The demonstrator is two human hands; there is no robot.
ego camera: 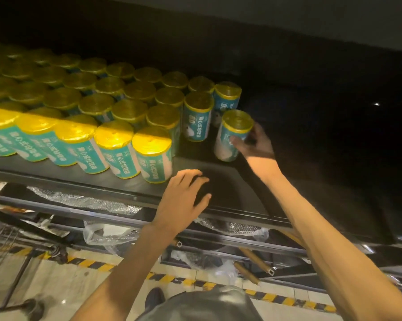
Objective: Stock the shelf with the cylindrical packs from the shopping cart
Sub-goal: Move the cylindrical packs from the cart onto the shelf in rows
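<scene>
Several teal cylindrical packs with yellow tops point(152, 154) stand in rows on the dark shelf point(218, 179), filling its left and middle. My right hand point(255, 142) grips one more pack point(233, 135) at the right end of the rows, its base on the shelf and slightly tilted. My left hand point(183, 198) hovers with spread fingers over the bare front of the shelf, just right of the front row, and holds nothing.
The shelf's right part is dark and bare. Below it lie lower shelves with bubble wrap point(84, 200) and plastic bags point(107, 235). The wire shopping cart point(3, 246) is at the lower left. Yellow-black tape point(172, 279) marks the tiled floor.
</scene>
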